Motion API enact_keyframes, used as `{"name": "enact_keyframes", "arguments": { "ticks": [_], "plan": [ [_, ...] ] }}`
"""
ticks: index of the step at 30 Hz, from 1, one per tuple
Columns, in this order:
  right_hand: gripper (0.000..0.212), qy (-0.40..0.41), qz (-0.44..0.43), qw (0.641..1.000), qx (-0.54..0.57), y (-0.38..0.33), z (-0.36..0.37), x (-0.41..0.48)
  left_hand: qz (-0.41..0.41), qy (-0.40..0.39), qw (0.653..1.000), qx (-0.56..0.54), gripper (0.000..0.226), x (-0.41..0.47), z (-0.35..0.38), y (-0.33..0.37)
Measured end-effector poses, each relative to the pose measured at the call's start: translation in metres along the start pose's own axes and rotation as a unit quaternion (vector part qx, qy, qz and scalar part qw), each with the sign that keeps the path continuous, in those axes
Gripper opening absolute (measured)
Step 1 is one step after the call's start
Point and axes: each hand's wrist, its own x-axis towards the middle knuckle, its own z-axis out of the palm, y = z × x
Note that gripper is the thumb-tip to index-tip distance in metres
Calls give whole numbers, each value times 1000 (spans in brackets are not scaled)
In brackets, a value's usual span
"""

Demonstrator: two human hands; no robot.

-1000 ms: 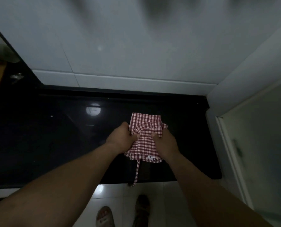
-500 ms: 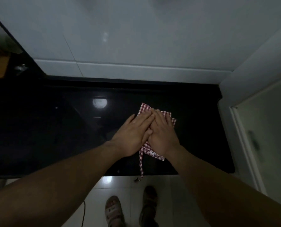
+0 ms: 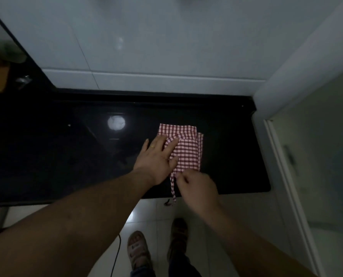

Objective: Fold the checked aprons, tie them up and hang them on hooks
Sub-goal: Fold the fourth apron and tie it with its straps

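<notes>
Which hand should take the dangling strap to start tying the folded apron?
Right. The right hand sits curled beside the strap; the left hand lies flat on the folded apron, pinning it. Whether the right has a grip yet is blurred.

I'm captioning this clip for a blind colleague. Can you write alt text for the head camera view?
A person's left hand presses flat on a folded red-and-white checked apron on a black countertop. The right hand, blurred, sits at the apron's near edge beside a strap that hangs over the counter's front. Sandalled feet show on the pale floor.
</notes>
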Motion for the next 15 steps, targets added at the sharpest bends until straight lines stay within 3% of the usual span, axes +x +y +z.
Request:
{"name": "enact_keyframes", "arguments": {
  "ticks": [4,7,9,13,15],
  "plan": [
    [22,-23,89,995,34,5,27,-14,2,28,999,35,66,1,-15,8],
    [19,-29,126,989,74,1,24,-10,103,77,991,45,45,-4,-23,10],
    [22,-39,147,981,121,0,19,-8,163,58,985,24,32,-9,-19,6],
    [21,-38,228,925,301,-7,10,-11,144,36,988,-49,27,-17,-14,-3],
    [23,-70,255,904,337,-6,3,-9,147,22,988,-49,29,-15,-15,-4]
  ]
}}
